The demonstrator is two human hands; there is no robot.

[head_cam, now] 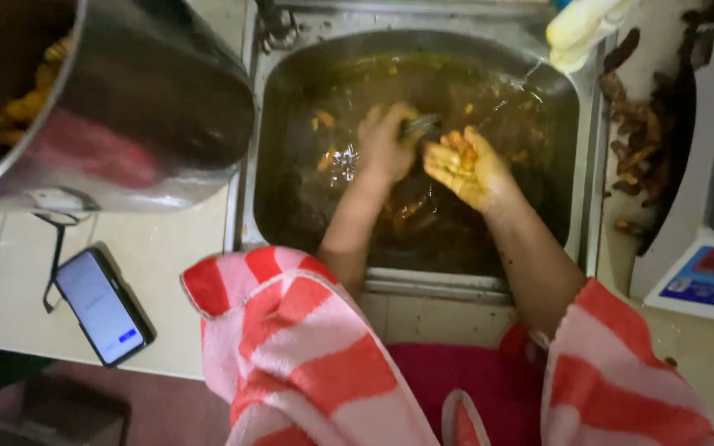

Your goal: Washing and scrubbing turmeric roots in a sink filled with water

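Note:
Both my hands are down in a steel sink full of murky brown water with orange food bits floating in it. My left hand is closed around a dark handle-like object near the sink's middle. My right hand is palm up just to the right of it, cupping a small heap of orange-yellow food pieces. My sleeves are red and white striped.
A large steel pot holding yellow pieces stands on the counter at the left. A lit phone lies near the counter's front edge. Dark brown scraps lie to the right of the sink, beside a scale. A yellow-white object sits at the sink's back right corner.

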